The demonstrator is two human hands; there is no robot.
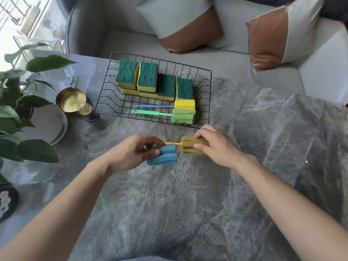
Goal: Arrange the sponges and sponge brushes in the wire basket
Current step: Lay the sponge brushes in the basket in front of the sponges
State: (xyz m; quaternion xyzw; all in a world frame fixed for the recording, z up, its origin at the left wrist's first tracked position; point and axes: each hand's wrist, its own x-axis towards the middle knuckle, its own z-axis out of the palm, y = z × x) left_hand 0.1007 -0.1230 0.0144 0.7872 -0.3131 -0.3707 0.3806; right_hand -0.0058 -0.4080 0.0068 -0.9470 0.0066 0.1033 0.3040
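Observation:
A black wire basket (209,95) sits on the grey marble table. Inside it, several green-and-yellow sponges (146,77) stand in a row at the back. Two sponge brushes lie in front of them: a yellow-headed one with a blue handle (184,104) and a green one (182,115). In front of the basket, my right hand (216,146) grips the olive-yellow head of a sponge brush (190,147) whose yellow handle points left. My left hand (131,153) holds a blue sponge brush head (163,157) on the table; its handle is hidden.
A gold cup (70,99) and a small glass (85,110) stand left of the basket, beside white plates (50,125) and a leafy plant (24,110). A grey sofa with two cushions (188,25) lies beyond the table's far edge.

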